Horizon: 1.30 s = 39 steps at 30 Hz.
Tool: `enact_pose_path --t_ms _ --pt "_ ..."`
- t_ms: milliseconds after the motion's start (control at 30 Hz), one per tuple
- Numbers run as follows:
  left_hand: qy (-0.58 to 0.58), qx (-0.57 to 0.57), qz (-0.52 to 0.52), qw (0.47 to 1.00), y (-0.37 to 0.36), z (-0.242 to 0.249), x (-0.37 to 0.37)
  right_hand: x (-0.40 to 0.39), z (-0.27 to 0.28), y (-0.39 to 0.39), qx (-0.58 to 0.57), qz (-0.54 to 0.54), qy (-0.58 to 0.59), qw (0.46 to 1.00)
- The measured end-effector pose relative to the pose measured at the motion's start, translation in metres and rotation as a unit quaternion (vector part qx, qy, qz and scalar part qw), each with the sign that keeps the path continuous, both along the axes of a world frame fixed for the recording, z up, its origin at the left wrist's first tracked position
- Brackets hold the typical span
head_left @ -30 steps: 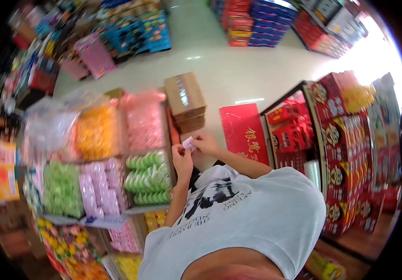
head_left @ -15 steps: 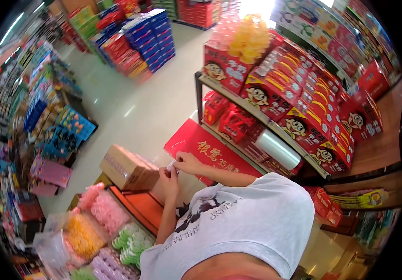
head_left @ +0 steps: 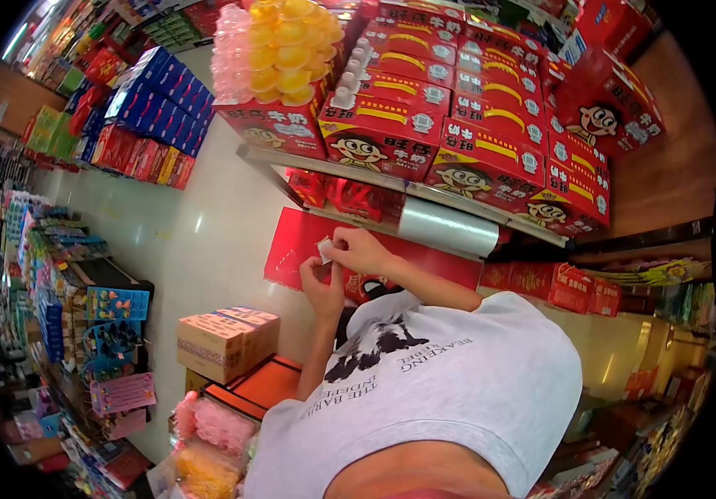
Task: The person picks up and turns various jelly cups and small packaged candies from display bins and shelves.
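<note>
Both of my hands meet in front of my chest at a small white piece (head_left: 324, 249), perhaps paper or plastic; its kind is too small to make out. My right hand (head_left: 358, 252) pinches it from above. Just below, my left hand (head_left: 322, 287) has its fingers closed against it. Beyond the hands lies a flat red board (head_left: 291, 241) with its far edge under the shelf. Behind it, red milk cartons (head_left: 457, 179) stand in rows on a shelf, topped at the left by stacked yellow cups (head_left: 287, 54) and pink cups (head_left: 233, 58).
A cardboard box (head_left: 229, 341) stands left of me, beside an orange surface (head_left: 262, 384) and bags of pink pieces (head_left: 221, 424). A clear plastic roll (head_left: 447, 226) lies under the carton shelf. Blue boxes (head_left: 162, 100) are stacked across the aisle; crowded racks (head_left: 121, 391) line the left.
My view has turned right, so the carton shelf now lies more directly ahead. My hands stay together at the small white piece, with the right hand slightly shifted around it.
</note>
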State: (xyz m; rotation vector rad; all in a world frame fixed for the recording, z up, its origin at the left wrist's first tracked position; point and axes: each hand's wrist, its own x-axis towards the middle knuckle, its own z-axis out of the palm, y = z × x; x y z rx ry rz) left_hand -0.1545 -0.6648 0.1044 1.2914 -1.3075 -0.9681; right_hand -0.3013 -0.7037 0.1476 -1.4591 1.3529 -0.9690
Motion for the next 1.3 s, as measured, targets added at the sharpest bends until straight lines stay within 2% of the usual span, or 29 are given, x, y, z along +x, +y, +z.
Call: enact_pose_path --t_ms 100,167,233,267,333,467,533,667,767,800,833,933,1000,1300 --pt "0.039 0.020 -0.071 0.997 -0.020 0.016 -0.017 -0.023 0.011 -0.006 0.031 -0.057 -0.036 0.997" --pt "-0.032 -0.029 -0.097 0.994 -0.038 0.015 -0.031 -0.037 -0.002 -0.013 -0.043 -0.100 -0.007 0.994" --pt "-0.047 -0.013 -0.134 0.990 -0.053 0.017 -0.045 -0.053 0.013 -0.017 0.055 -0.111 -0.052 0.991" --pt "-0.050 -0.008 -0.143 0.988 -0.061 0.016 -0.050 -0.057 0.010 -0.020 0.060 -0.120 -0.056 0.989" --pt "-0.051 0.060 -0.192 0.978 -0.075 0.015 -0.058 -0.063 0.007 -0.029 -0.029 -0.149 0.006 0.988" --pt "-0.052 0.021 -0.196 0.979 -0.108 0.014 -0.073 -0.069 0.013 -0.061 -0.068 -0.169 -0.002 0.983" --pt "-0.062 -0.080 -0.180 0.978 -0.131 0.027 -0.080 -0.069 0.021 -0.086 -0.161 -0.171 0.050 0.971" --pt "-0.014 -0.033 -0.191 0.981 -0.185 0.048 -0.089 -0.070 0.042 -0.135 -0.241 -0.224 0.114 0.937" --pt "0.019 -0.067 -0.209 0.975 -0.223 0.050 -0.103 -0.076 0.045 -0.164 -0.255 -0.246 0.129 0.926" --pt "0.032 -0.009 -0.220 0.975 -0.230 0.054 -0.106 -0.078 0.044 -0.171 -0.230 -0.252 0.117 0.933" --pt "0.036 -0.008 -0.222 0.974 -0.239 0.051 -0.109 -0.081 0.043 -0.177 -0.228 -0.253 0.121 0.932" --pt "-0.019 -0.006 -0.225 0.974 -0.257 0.039 -0.114 -0.091 0.032 -0.187 -0.242 -0.249 0.168 0.923" --pt "-0.011 -0.122 -0.221 0.968 -0.262 0.034 -0.118 -0.098 0.023 -0.190 -0.231 -0.225 0.194 0.926" --pt "0.024 -0.110 -0.226 0.968 -0.269 0.008 -0.119 -0.104 0.020 -0.193 -0.267 -0.223 0.207 0.914"
